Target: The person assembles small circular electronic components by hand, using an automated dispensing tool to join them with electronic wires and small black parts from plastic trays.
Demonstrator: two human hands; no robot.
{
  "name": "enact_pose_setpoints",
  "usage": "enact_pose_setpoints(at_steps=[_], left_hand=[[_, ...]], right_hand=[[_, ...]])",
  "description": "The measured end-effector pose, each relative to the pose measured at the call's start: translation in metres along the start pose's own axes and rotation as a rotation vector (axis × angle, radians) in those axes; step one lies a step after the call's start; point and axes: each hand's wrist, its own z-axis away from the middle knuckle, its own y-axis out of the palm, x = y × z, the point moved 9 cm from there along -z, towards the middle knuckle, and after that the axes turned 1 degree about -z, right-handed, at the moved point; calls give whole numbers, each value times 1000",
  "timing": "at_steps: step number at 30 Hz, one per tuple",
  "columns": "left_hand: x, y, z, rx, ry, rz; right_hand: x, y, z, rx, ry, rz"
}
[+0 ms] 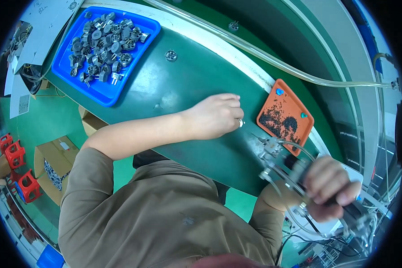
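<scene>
My left hand (216, 117) rests over the green table (196, 78) with its fingers curled closed. A small silvery piece (241, 123) shows at its fingertips; whether it is held or worn I cannot tell. My right hand (328, 185), slightly blurred, wraps round the black handle (353, 212) of a metal fixture (272, 152) fitted with thin clear tubes. Between the hands, farther off, an orange tray (307, 120) holds many tiny black parts and a few blue bits. One small round metal-and-grey component (170, 55) lies alone on the table.
A blue tray (149, 33) heaped with grey round components stands at the far left. A clear hose (254, 47) runs along the table's back edge. An open cardboard box (53, 152) and red stools (15, 154) are on the floor at left.
</scene>
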Motion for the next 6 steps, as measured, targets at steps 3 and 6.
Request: enact_pose_setpoints(at_steps=[3,6], left_hand=[[9,-68,8,-29,-101,-197],[59,-165,59,-256,-403,-471]], right_hand=[[26,-13,-3,-13,-46,-33],[16,-9,3,31,42,-3]])
